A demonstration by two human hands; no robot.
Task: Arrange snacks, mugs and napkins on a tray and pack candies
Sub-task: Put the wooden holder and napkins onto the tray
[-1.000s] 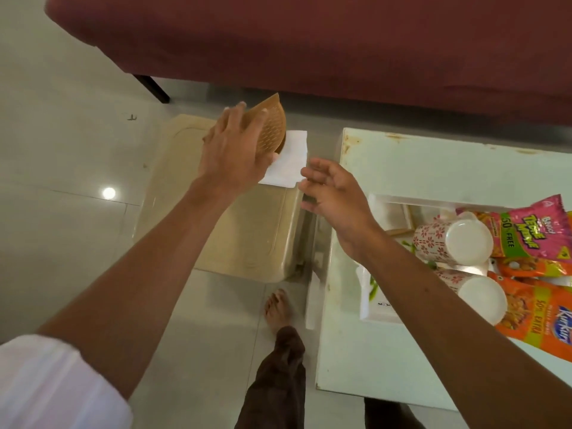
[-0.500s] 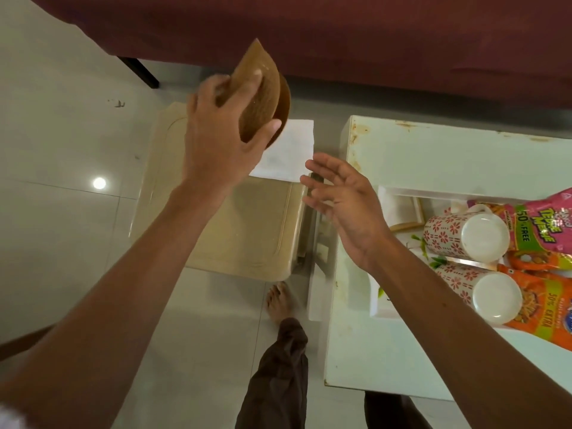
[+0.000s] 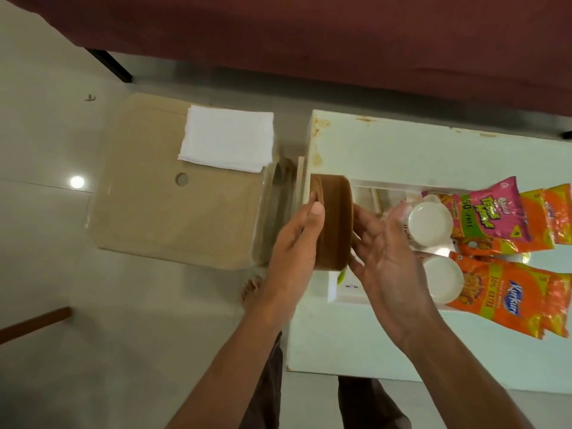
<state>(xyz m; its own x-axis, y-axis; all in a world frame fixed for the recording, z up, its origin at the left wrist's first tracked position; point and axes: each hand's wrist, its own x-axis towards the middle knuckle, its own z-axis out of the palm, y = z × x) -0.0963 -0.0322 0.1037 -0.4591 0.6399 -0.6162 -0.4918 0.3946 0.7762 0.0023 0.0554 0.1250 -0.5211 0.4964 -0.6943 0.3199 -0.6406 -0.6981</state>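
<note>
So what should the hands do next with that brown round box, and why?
Probably bring the brown round box a little further right and set it on the white table by the tray. The left hand pinches it on edge in mid-air, the open right hand waits just beside it, and the mugs and snack packets already sit there.

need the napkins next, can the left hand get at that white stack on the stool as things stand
Probably not right away. The napkin stack lies uncovered on the beige stool with nothing over it, so the path is free, but the left hand is gripping the brown box and would have to let go first.
</note>
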